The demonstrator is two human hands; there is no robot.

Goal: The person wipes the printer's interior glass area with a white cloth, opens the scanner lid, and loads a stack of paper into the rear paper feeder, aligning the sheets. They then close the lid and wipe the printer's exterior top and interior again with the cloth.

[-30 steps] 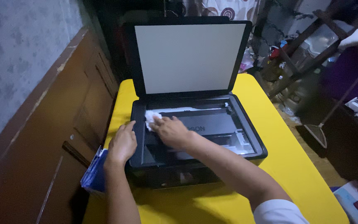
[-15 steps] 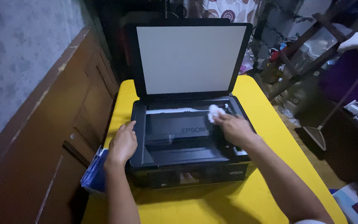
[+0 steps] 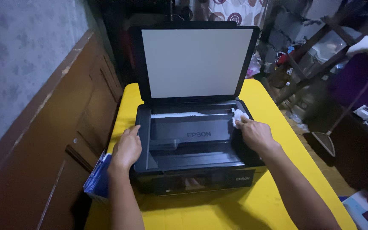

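Since a second ago the right hand (image 3: 255, 135) has carried the white cloth (image 3: 238, 116) from the left end of the scanner glass (image 3: 192, 136) across to its far right corner, where it was already arriving half a second ago; the left hand (image 3: 127, 148) has stayed put on the printer's left edge. The right hand now lies palm down on the right side of the printer (image 3: 196, 149), fingers curled and pinching the crumpled cloth against the glass corner, the forearm reaching in from the lower right. The left hand rests flat, fingers loosely together and holding nothing, pressing on the frame beside the glass. The black printer has its lid (image 3: 196, 61) raised upright, its white inner pad facing the camera. It sits on a yellow tabletop (image 3: 273, 204), with a blue packet (image 3: 99, 181) at the left edge. A brown wooden cabinet (image 3: 52, 140) stands to the left under a grey wall, and cluttered shelves (image 3: 311, 47) fill the dim room to the right.
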